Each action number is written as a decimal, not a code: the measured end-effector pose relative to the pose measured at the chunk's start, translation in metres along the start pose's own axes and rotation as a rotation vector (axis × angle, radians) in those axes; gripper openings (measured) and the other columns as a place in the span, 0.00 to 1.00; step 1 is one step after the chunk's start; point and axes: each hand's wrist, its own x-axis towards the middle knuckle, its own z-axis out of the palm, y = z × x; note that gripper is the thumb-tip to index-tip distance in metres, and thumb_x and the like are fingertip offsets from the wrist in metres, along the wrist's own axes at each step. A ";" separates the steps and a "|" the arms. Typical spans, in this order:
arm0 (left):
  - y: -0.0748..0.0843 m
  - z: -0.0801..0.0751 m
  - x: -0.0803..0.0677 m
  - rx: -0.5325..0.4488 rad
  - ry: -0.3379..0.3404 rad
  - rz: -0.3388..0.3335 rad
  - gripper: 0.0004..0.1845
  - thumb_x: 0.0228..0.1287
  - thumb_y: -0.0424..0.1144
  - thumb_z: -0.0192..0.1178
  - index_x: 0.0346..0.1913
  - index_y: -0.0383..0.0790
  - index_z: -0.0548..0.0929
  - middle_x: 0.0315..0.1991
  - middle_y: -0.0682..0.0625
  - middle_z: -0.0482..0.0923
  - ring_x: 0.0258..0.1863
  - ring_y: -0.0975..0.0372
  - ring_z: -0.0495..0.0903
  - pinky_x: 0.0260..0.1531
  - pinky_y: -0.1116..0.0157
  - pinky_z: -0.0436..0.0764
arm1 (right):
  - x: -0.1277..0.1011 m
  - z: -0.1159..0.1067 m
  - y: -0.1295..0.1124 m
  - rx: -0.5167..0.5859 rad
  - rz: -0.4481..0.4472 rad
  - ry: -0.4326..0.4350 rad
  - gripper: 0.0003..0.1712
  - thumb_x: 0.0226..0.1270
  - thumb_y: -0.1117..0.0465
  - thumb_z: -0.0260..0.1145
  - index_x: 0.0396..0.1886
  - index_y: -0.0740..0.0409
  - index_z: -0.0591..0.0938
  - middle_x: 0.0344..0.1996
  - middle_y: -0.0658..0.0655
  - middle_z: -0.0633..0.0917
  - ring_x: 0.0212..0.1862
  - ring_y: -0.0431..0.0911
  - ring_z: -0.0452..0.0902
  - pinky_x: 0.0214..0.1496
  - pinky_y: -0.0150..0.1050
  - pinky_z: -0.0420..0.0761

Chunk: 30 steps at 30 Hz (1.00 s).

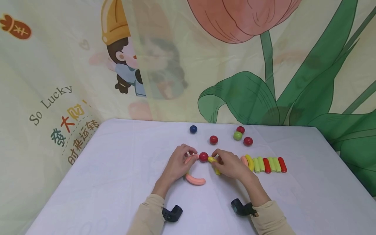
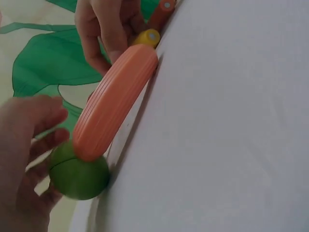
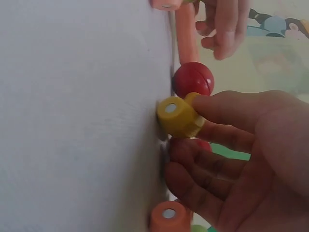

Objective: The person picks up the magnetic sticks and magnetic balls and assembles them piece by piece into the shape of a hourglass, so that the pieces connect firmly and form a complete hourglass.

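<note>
My left hand [image 1: 181, 162] bends over a green ball [image 2: 79, 178], with fingertips right beside it in the left wrist view. A pink curved rod [image 1: 196, 180] with a ribbed side joins this ball and extends toward me. From under the left fingers another pink rod [image 3: 187, 36] leads to a red ball [image 1: 203, 157] between the hands. My right hand [image 1: 232, 164] pinches a yellow curved rod [image 3: 178, 118] between thumb and fingers. Its far end meets the red ball, and its near end shows a silver disc. The left palm hides the green ball from the head view.
Right of my right hand, short green and red rods [image 1: 267, 165] lie in a row beside a yellow curved rod [image 1: 249, 162] and a pink one [image 1: 244, 160]. Farther back are a blue ball [image 1: 193, 129], a green ball [image 1: 237, 135] and several red balls [image 1: 213, 140]. Printed cloth hangs behind the white table.
</note>
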 end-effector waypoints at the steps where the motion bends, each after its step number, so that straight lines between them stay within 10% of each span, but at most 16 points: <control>1: 0.002 -0.003 0.000 0.004 -0.033 0.040 0.07 0.61 0.43 0.63 0.42 0.50 0.82 0.35 0.58 0.75 0.36 0.63 0.71 0.36 0.69 0.73 | 0.000 -0.001 0.000 0.002 0.006 -0.010 0.16 0.60 0.58 0.67 0.48 0.53 0.78 0.27 0.51 0.77 0.29 0.44 0.71 0.31 0.33 0.74; 11: 0.020 -0.021 -0.006 0.107 -0.509 0.112 0.10 0.51 0.54 0.69 0.33 0.56 0.84 0.26 0.64 0.78 0.36 0.73 0.76 0.53 0.56 0.58 | 0.000 -0.001 0.003 0.002 0.028 -0.030 0.15 0.61 0.55 0.66 0.46 0.52 0.78 0.24 0.50 0.77 0.26 0.44 0.71 0.29 0.34 0.72; 19: 0.026 -0.016 -0.008 0.114 -0.512 0.139 0.04 0.56 0.50 0.66 0.28 0.58 0.83 0.19 0.66 0.74 0.57 0.65 0.71 0.59 0.49 0.54 | 0.003 0.006 -0.002 0.015 0.016 0.026 0.12 0.62 0.55 0.65 0.43 0.53 0.78 0.20 0.49 0.77 0.23 0.43 0.71 0.27 0.34 0.70; 30: 0.029 -0.008 -0.005 0.137 -0.481 0.141 0.04 0.57 0.51 0.66 0.28 0.59 0.83 0.18 0.65 0.72 0.44 0.68 0.74 0.61 0.46 0.53 | 0.004 0.011 -0.005 0.038 0.034 0.046 0.13 0.63 0.54 0.65 0.43 0.53 0.78 0.18 0.50 0.76 0.23 0.43 0.70 0.26 0.33 0.70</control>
